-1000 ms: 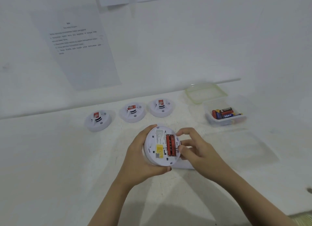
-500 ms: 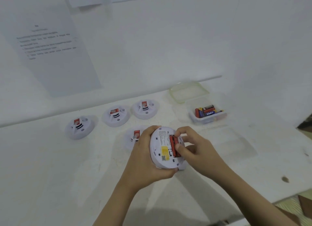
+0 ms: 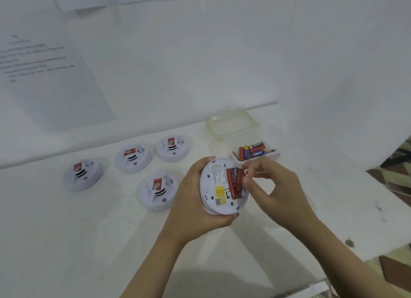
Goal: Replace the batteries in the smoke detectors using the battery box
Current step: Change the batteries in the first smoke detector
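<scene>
At frame centre, the left hand point(image 3: 193, 199) grips an upturned smoke detector point(image 3: 216, 186) above the counter point(image 3: 66, 242), while the right hand point(image 3: 275, 186) pinches a red battery point(image 3: 239, 179) in its bay, the open battery box point(image 3: 272, 155) just behind, toward upper right.
</scene>
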{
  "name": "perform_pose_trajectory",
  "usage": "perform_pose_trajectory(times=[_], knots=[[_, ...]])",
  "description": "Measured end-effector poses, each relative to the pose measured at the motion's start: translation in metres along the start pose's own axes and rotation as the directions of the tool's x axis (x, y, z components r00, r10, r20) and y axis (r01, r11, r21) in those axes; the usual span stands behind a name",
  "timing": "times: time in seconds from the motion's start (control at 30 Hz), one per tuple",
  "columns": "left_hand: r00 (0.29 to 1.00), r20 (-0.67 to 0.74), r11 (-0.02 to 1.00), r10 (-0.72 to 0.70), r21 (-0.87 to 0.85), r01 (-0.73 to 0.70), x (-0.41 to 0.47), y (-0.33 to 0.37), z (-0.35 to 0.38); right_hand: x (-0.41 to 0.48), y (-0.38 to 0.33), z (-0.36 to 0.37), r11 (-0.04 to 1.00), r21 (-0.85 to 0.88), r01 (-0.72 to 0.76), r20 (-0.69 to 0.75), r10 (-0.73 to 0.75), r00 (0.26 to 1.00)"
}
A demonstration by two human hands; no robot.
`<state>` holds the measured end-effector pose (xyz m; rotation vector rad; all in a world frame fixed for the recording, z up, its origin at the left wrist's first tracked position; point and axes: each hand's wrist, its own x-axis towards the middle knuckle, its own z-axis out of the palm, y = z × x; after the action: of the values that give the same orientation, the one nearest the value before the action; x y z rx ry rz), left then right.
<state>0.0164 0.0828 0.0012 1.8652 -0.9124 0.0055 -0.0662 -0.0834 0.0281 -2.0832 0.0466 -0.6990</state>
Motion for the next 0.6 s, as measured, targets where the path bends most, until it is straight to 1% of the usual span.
perform_pose_trajectory(times=[0.03,0.07,0.13,0.23,0.3,0.37,0.5,0.6], knots=[[1.0,-0.008,1.0,0.002,0.005,-0.002,0.003,-0.001,0.003,-0.001,0.003,-0.004,1.0,0.016,0.008,-0.057,-0.008,0.998],[1.0,-0.015,1.0,0.004,0.01,-0.004,0.006,-0.002,0.006,-0.002,0.007,-0.008,0.997,0.083,-0.005,-0.088,0.012,0.996],[1.0,-0.022,1.0,0.001,0.011,0.0,0.012,-0.001,0.011,-0.002,0.014,-0.019,0.988,0.153,-0.022,-0.085,0.035,0.996],[1.0,-0.011,1.0,-0.001,0.012,0.001,0.02,0.003,0.022,-0.004,0.025,-0.027,0.995,0.099,0.001,0.036,-0.004,0.999],[1.0,-0.002,1.0,-0.003,0.021,0.003,0.025,0.005,0.033,-0.006,0.035,-0.029,0.999,0.016,0.047,0.072,-0.048,0.996],[1.0,-0.014,1.0,-0.016,0.014,0.016,0.028,0.005,0.039,-0.008,0.042,-0.028,0.996,-0.044,0.08,0.069,-0.077,0.995],[0.999,-0.036,0.999,-0.027,0.034,0.028,0.033,0.005,0.051,-0.006,0.053,-0.037,0.997,-0.001,0.077,0.019,-0.077,0.997],[0.999,-0.032,0.998,-0.032,0.045,0.033,0.036,0.007,0.056,-0.002,0.061,-0.047,0.996,-0.049,0.07,0.054,-0.067,0.996]])
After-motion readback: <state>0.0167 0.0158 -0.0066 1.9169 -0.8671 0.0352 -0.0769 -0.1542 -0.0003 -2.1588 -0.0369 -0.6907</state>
